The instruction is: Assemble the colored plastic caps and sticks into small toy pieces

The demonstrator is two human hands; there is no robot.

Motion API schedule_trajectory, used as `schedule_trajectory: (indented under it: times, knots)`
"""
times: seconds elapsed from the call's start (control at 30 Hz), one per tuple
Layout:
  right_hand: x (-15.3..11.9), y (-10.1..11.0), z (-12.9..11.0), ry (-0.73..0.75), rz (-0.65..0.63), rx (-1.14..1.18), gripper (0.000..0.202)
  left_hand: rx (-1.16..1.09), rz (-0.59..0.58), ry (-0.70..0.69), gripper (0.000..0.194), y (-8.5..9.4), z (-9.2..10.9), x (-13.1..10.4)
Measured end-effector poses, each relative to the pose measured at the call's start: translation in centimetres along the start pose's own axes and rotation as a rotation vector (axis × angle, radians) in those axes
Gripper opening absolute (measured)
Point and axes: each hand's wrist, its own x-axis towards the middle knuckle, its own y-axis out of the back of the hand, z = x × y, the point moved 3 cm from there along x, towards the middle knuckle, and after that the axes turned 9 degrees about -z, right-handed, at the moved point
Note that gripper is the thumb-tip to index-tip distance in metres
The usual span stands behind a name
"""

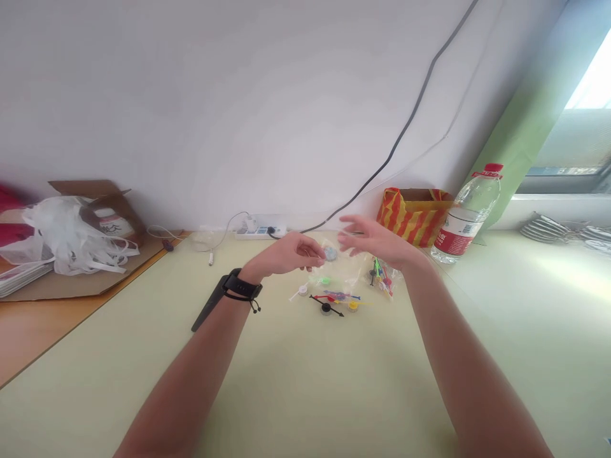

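Note:
My left hand (298, 252), with a dark band at the wrist, is closed in a pinch at the edge of a thin clear plastic bag (351, 270). Right by its fingertips is a small round greyish piece (330, 253); whether it lies inside the bag I cannot tell. My right hand (370, 240) hovers to the right of it, fingers apart and holding nothing. Below the hands lie arrow spinners: a black one (326, 308), a yellow one (352, 306), a white one (303, 290) and a green one (325, 281), with red and blue ones among them. Another bag of coloured spinners (380, 275) lies below my right hand.
Behind my right hand stands a red-and-yellow striped bag (414, 216), beside a large water bottle (468, 216). A power strip (260, 230) lies along the wall. A long dark object (210, 304) rests beside my left forearm. At far left, a cardboard box (128, 222) holds a jar near white plastic bags (71, 235).

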Motion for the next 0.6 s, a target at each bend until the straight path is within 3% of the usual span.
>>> schedule_trajectory:
  times: [0.07, 0.13, 0.2, 0.4, 0.6]
  knots:
    - [0.6, -0.2, 1.3, -0.046, -0.162, 0.034, 0.056, 0.049, -0.047, 0.016, 0.027, 0.0, -0.3, 0.0]
    - [1.3, -0.2, 2.4, -0.038, -0.229, 0.052, 0.046, 0.092, -0.057, 0.042, 0.026, 0.1, -0.8, -0.1]
    - [2.1, -0.1, 3.1, -0.019, -0.213, 0.073, 0.040, 0.099, -0.047, 0.075, 0.026, 0.1, -1.1, -0.1]
    - [2.7, 0.0, 3.8, -0.014, -0.220, 0.078, 0.044, 0.108, -0.097, 0.064, 0.028, -0.2, -1.5, 0.1]
    - [1.9, 2.0, 4.4, 0.010, -0.072, 0.056, 0.042, 0.042, -0.069, 0.097, 0.035, 1.4, -2.7, -0.2]
